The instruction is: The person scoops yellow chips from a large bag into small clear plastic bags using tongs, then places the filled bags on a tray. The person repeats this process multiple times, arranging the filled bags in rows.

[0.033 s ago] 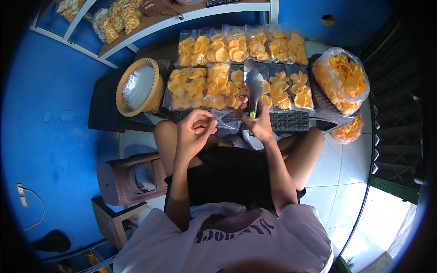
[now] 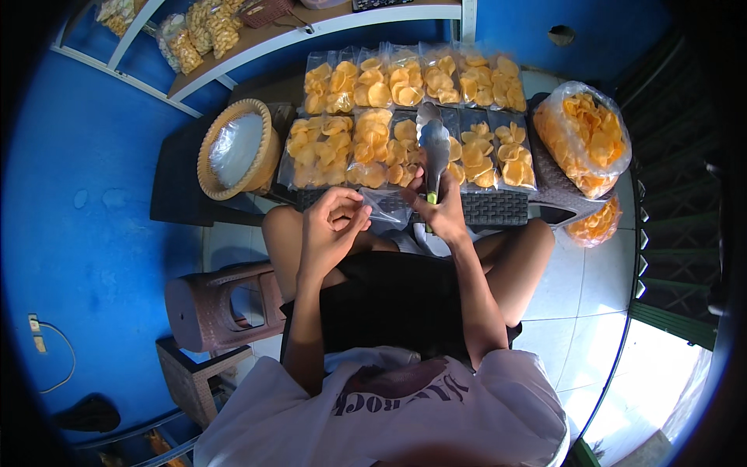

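My right hand is wrapped round metal tongs with a green handle, their scalloped ends pointing away from me over the packed bags. Between my hands stretches a clear plastic bag with no chips visible in it. The curled fingers of my left hand pinch its left side, and its right side reaches the fingers of my right hand. Just beyond lie two rows of clear bags of round yellow-orange chips, side by side on a dark woven-pattern surface.
A woven basket of clear plastic bags stands at the left. On the right, a large open bag of chips rests on a brown stool, with another chip bag lower down. A shelf runs behind. Brown stools stand at lower left.
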`<state>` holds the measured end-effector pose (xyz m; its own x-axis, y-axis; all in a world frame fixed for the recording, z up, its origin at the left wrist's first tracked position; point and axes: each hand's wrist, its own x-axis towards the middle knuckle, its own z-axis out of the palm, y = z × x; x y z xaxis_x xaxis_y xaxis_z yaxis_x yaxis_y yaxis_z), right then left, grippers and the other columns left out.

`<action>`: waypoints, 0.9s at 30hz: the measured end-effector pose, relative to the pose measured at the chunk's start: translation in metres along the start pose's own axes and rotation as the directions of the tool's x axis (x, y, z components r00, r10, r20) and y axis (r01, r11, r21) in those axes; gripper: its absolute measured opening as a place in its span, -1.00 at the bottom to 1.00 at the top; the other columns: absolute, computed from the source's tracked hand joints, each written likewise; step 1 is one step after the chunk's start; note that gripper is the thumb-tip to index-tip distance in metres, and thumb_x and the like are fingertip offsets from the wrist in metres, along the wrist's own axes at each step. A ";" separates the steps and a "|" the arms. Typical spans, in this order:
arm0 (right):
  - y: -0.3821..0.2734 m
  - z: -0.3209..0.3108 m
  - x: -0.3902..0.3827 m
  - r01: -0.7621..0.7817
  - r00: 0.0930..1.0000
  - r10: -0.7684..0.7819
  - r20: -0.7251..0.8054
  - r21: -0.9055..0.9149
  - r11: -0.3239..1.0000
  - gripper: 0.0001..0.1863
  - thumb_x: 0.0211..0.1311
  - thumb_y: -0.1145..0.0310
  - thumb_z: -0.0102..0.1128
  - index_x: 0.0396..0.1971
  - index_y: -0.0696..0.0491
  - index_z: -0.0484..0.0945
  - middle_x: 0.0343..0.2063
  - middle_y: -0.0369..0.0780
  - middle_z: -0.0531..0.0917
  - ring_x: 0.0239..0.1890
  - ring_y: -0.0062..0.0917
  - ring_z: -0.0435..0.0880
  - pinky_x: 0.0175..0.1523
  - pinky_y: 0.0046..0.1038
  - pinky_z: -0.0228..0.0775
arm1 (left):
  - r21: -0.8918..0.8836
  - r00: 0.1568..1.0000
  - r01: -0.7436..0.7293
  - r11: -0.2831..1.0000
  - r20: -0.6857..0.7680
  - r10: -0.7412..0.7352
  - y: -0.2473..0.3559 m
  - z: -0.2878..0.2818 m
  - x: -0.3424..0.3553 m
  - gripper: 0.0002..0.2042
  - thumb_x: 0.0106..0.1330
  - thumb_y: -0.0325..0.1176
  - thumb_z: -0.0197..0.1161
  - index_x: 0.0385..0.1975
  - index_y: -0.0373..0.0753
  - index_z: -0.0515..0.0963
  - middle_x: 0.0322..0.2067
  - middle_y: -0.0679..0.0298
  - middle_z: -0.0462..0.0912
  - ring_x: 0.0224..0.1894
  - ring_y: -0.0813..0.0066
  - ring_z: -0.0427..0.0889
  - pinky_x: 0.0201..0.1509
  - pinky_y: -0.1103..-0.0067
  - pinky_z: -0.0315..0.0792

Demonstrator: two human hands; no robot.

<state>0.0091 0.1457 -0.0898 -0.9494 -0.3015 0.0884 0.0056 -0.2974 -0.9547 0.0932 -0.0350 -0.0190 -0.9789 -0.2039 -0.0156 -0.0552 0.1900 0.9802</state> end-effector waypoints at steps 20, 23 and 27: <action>-0.081 0.012 -0.055 0.273 0.962 -0.270 -0.042 0.193 0.942 -0.51 -0.04 0.69 0.35 -0.14 0.09 0.30 -0.46 -0.28 0.47 -0.52 -0.64 0.46 -0.33 -0.57 0.31 | 0.028 0.944 -0.326 0.945 0.071 0.323 0.074 0.001 -0.033 -0.83 0.16 -0.69 0.41 -0.27 -0.48 0.60 -0.35 0.12 0.69 -0.38 0.51 0.75 -0.33 0.72 0.63; -0.083 0.010 -0.054 0.273 0.962 -0.268 -0.054 0.164 0.948 -0.53 0.02 0.66 0.36 -0.12 0.14 0.31 -0.49 -0.27 0.58 -0.42 -0.65 0.55 -0.25 -0.57 0.38 | 0.061 0.936 -0.341 0.938 0.113 0.333 0.072 0.001 -0.022 -0.83 0.17 -0.69 0.41 -0.26 -0.46 0.62 -0.34 0.14 0.69 -0.35 0.53 0.74 -0.30 0.72 0.63; -0.087 -0.003 -0.049 0.177 0.984 -0.176 -0.027 0.042 0.983 -0.33 0.03 0.35 0.60 0.05 0.20 0.35 -0.39 -0.29 0.59 -0.36 -0.66 0.51 -0.26 -0.57 0.35 | 0.066 0.955 -0.281 0.957 0.117 0.273 0.071 0.000 -0.001 -0.89 0.27 -0.66 0.32 -0.24 -0.50 0.60 -0.35 0.14 0.69 -0.34 0.52 0.71 -0.26 0.60 0.65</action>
<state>0.0540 0.1892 -0.0123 -0.9437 -0.2203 0.2470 -0.1491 -0.3833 -0.9115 0.0900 -0.0213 0.0506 -0.9728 -0.0309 0.2294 0.2096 0.3026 0.9298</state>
